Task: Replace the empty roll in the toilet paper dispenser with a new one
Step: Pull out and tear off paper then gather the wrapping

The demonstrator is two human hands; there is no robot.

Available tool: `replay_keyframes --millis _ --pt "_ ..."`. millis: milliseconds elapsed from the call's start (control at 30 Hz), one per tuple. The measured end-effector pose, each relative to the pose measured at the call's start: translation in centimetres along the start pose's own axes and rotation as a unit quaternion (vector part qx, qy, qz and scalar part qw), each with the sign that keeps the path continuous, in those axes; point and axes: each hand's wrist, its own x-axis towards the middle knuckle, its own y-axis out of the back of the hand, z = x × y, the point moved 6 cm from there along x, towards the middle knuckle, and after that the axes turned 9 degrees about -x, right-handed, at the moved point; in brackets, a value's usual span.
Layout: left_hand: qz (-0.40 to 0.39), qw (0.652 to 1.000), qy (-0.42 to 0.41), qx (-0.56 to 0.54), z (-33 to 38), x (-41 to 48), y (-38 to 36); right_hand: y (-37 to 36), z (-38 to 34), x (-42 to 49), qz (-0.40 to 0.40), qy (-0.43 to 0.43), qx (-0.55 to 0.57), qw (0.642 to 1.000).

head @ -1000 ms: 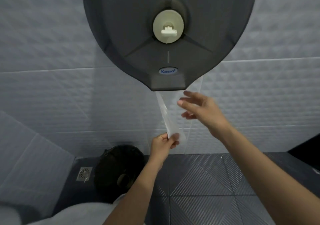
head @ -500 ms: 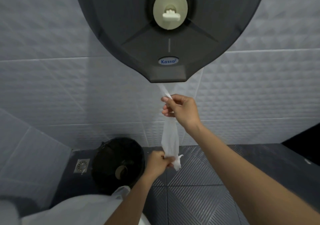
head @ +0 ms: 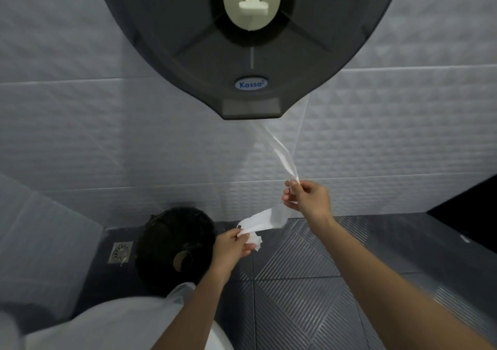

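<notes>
A: So, from the head view, where is the paper?

B: A thin paper tail (head: pixel 282 152) hangs out of the bottom edge of the dark dispenser (head: pixel 250 53), which is mounted on the wall with its cover on. Below the dispenser and slightly to its right, the right hand (head: pixel 309 199) pinches the strip between thumb and fingertips. Lower down, just left of the dispenser's centre line, the left hand (head: pixel 234 244) grips the crumpled loose end. The strip sags between the two hands.

A: How will it handle?

B: My guess is almost weightless, soft and quick to tear. It is twisted into a narrow ribbon just under the dispenser, so a sharp tug would likely snap it there. Better to take hold close under the dispenser and draw steadily. The roll itself is hidden inside, so I cannot tell how full it is.

A: And the room?

B: Pale textured wall tiles (head: pixel 80 134) are behind the dispenser, and dark ribbed floor tiles (head: pixel 322 282) lie beneath it. A black bin (head: pixel 166 231) stands below and left of the dispenser, with what looks like a cardboard core (head: pixel 182 261) inside. A floor drain (head: pixel 121 251) sits farther left, by the wall.
</notes>
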Motion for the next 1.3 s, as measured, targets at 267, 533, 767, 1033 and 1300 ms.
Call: replay_keyframes --millis 267,533,767,1033,1300 --pt "-0.051 0.992 0.007 0.113 -0.3 -0.5 1.2 -1.9 1.1 -1.1 -0.011 0.037 -0.096 0.995" --pt "0.054 0.970 -0.151 0.185 0.4 -5.5 9.0 -5.3 5.3 -5.8 -0.013 0.042 -0.185 0.982" --pt "0.132 0.905 -0.216 0.342 -2.3 -14.0 19.0 -12.1 9.3 -17.8 -0.124 0.104 -0.271 0.949" --pt "0.085 0.846 -0.202 0.487 -11.7 -22.2 28.2 -17.4 14.4 -32.9 -0.232 0.500 -0.532 0.643" --pt "-0.037 0.762 -0.181 0.621 -18.9 -21.0 32.8 -19.9 22.4 -30.9 -0.396 0.412 -0.687 0.450"
